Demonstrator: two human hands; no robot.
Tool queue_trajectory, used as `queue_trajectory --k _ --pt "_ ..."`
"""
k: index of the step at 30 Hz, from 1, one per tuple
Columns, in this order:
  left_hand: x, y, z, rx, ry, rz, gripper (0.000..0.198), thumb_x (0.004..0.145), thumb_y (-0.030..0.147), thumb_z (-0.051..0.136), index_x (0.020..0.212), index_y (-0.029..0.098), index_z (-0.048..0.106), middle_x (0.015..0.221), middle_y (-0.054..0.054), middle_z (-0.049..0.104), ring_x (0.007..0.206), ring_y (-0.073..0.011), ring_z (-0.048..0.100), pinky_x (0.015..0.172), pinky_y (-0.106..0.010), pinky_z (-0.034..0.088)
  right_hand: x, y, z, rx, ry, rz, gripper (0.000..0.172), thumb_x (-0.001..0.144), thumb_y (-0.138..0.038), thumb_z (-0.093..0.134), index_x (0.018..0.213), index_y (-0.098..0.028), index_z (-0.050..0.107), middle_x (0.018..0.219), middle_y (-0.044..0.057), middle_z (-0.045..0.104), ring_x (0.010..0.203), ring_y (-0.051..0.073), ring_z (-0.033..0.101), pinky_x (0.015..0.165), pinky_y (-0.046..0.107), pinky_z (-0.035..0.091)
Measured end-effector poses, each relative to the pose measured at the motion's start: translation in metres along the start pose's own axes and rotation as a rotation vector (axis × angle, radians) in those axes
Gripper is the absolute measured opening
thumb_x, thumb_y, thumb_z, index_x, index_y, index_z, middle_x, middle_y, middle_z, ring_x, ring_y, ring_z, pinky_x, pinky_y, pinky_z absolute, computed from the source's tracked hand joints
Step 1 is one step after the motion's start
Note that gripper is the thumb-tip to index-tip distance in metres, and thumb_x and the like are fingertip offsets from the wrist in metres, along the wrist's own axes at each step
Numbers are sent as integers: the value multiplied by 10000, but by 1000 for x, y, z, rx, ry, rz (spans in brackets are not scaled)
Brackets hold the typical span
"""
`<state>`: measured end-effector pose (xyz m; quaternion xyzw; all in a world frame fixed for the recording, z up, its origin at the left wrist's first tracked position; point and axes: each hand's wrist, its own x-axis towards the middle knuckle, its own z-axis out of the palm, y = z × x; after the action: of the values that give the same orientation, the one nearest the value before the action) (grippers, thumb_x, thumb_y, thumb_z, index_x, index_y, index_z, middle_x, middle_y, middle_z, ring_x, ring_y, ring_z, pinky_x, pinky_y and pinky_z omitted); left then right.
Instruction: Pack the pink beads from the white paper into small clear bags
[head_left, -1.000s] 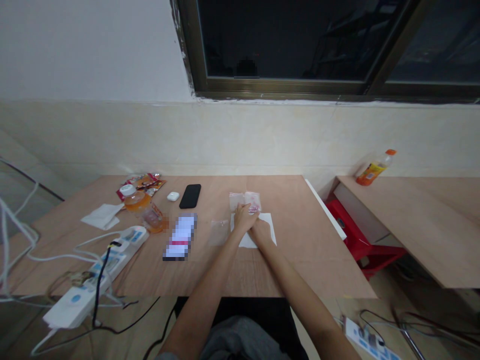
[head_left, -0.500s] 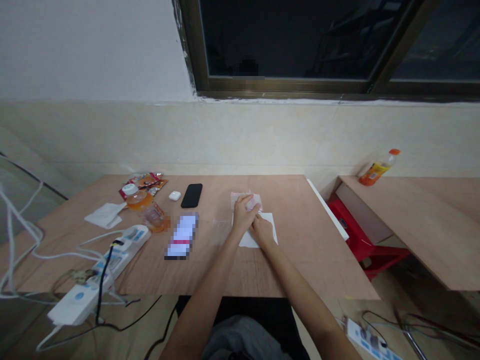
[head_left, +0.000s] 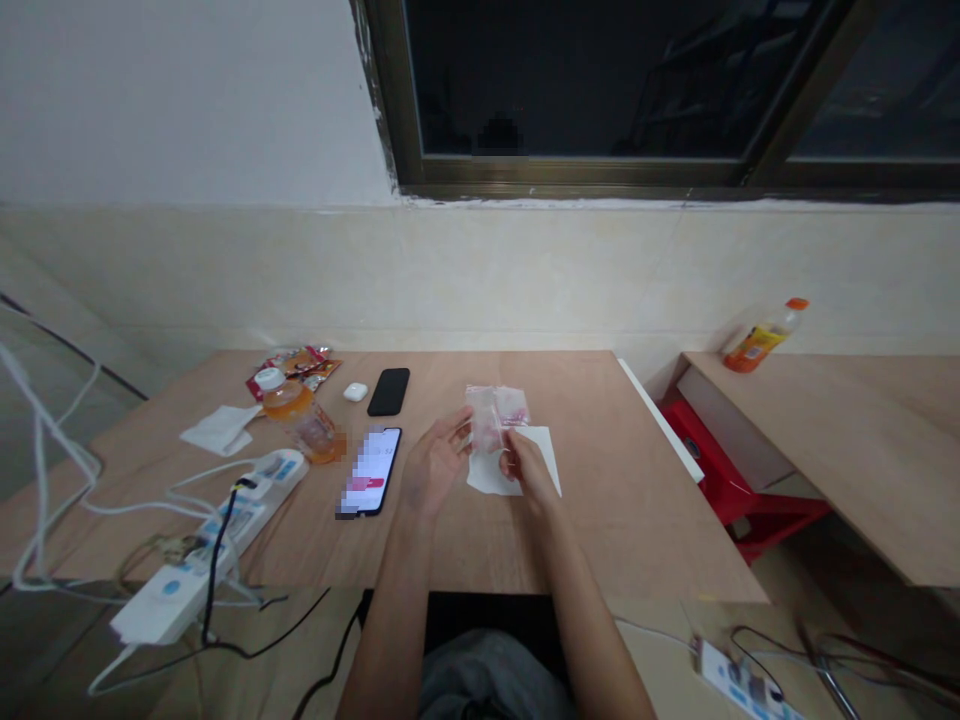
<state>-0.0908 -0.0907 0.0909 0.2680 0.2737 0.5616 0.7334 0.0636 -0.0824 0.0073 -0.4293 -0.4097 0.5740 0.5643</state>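
Observation:
A small clear plastic bag (head_left: 486, 418) with a pinkish tint is held up above the table. My right hand (head_left: 528, 462) has its thumb and fingers closed on the bag's lower right part. To the left, my left hand (head_left: 436, 458) has its fingers apart, their tips close to the bag's left edge; whether they touch it I cannot make out. Beneath both hands lies a white sheet of paper (head_left: 493, 482). Another clear bag with pink marks (head_left: 514, 404) rests flat just behind the paper.
Left of my hands lie a lit phone (head_left: 375, 468), a black phone (head_left: 388, 391) and a small white case (head_left: 355, 392). An orange drink bottle (head_left: 304, 420), red wrappers (head_left: 319, 370), crumpled tissue (head_left: 221, 430) and a cabled power strip (head_left: 214, 550) occupy the table's left side.
My hands were clasped together over the paper; now they are apart. The left hand has moved left and opened, and the bag shows between the hands.

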Motion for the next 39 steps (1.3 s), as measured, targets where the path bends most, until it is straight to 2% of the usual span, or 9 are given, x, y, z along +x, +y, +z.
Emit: queue_trajectory --k 4,7,11,16,20,24,30,35,39 --pt "-5 -4 -11 136 91 52 311 745 363 665 943 131 725 1046 -109 686 937 -185 603 802 -273 461 -15 -2 2 89 87 -18 354 701 -540 693 762 -197 625 566 -40 526 422 69 348 407 218 212" --pt "-10 -9 -21 245 162 127 321 741 366 679 974 147 715 1106 -112 671 966 -193 600 808 -282 454 -23 -1 -7 59 123 -73 335 691 -511 714 787 -195 652 543 -40 510 440 78 371 412 218 232" --pt "-12 -14 -32 310 233 199 340 724 399 702 975 170 695 1154 -104 652 968 -188 605 831 -291 444 -29 1 -21 90 231 -180 325 718 -517 689 821 -210 656 626 -15 590 444 77 384 412 219 269" --pt "-12 -17 -36 368 241 216 356 740 419 678 1005 182 671 1141 -96 655 968 -182 611 845 -294 443 -31 -4 -27 -103 211 -200 269 721 -463 699 791 -204 683 565 -19 575 453 95 438 417 220 311" --pt "-16 -20 -33 493 256 206 369 762 456 645 1000 176 668 1106 -100 663 981 -196 612 857 -309 446 -33 -6 -21 -169 234 -214 258 728 -447 686 794 -198 687 623 8 638 468 102 470 420 223 316" --pt "-18 -25 -30 665 259 239 369 770 457 639 1021 188 655 1102 -93 664 1045 -215 603 901 -321 444 -34 -3 -13 -128 166 -181 265 715 -457 701 762 -198 672 639 19 663 474 108 484 437 229 341" --pt "-10 -35 -40 792 301 279 523 687 386 730 1142 197 555 1131 -111 648 1109 -248 589 923 -374 447 -35 -2 -8 -19 186 -84 344 665 -517 726 707 -184 651 622 31 668 425 91 445 406 222 315" --pt "-8 -45 -47 685 207 253 622 665 303 747 1196 215 435 949 -56 675 870 -199 669 777 -329 513 -35 5 -12 45 172 2 340 676 -521 716 712 -185 678 549 8 599 459 114 482 401 217 310" --pt "-10 -44 -43 724 245 321 439 702 270 708 1089 216 509 896 -44 682 806 -185 673 693 -282 518 -32 13 -18 -45 139 -30 282 670 -473 733 680 -193 701 565 0 591 508 119 470 460 227 324"
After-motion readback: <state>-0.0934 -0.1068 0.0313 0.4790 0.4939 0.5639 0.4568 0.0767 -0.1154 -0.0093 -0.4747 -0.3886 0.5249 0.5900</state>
